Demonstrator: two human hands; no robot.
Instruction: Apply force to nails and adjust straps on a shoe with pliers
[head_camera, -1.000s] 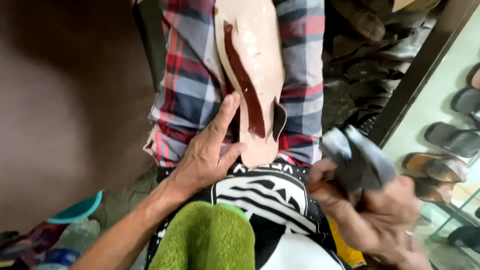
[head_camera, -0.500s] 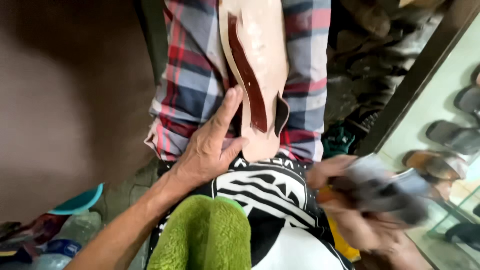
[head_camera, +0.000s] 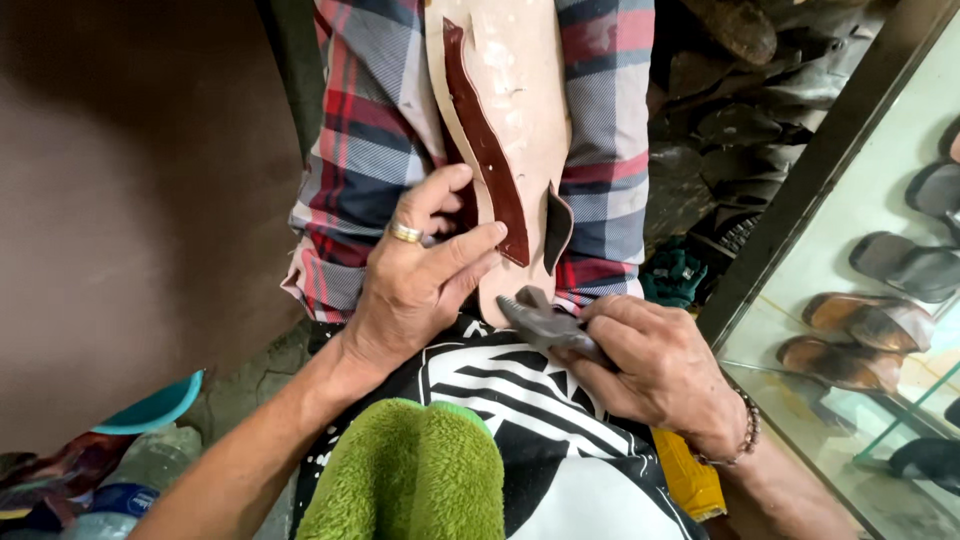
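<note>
Head camera view, looking down at a person's lap: the left hand (head_camera: 420, 280), wearing a gold ring, lies flat with fingers stretched and pressed on a pale leather sole-shaped piece (head_camera: 515, 120) that rests lengthwise on a red, blue and grey plaid cloth (head_camera: 360, 150). The fingertips hold down the lower end of a long dark brown leather strip (head_camera: 485, 150) lying on the pale piece. The right hand (head_camera: 650, 365), with a bead bracelet at the wrist, is closed around a dark grey metal tool (head_camera: 540, 322) whose tip now sits at the pale piece's near edge, just beside a small dark flap (head_camera: 556, 228). A second ago that hand was well off to the right, blurred in motion, and the tool was clear of the leather; it has since swung in to the work, while the left hand has shifted slightly higher over the strip. A green fuzzy cloth (head_camera: 410, 470) and a black-and-white printed fabric (head_camera: 510, 400) cover the lap below. To the right, a dark frame and a glass case of sandals (head_camera: 860, 340) stand close, leaving little room; to the left, a brown wall leaves open space.
</note>
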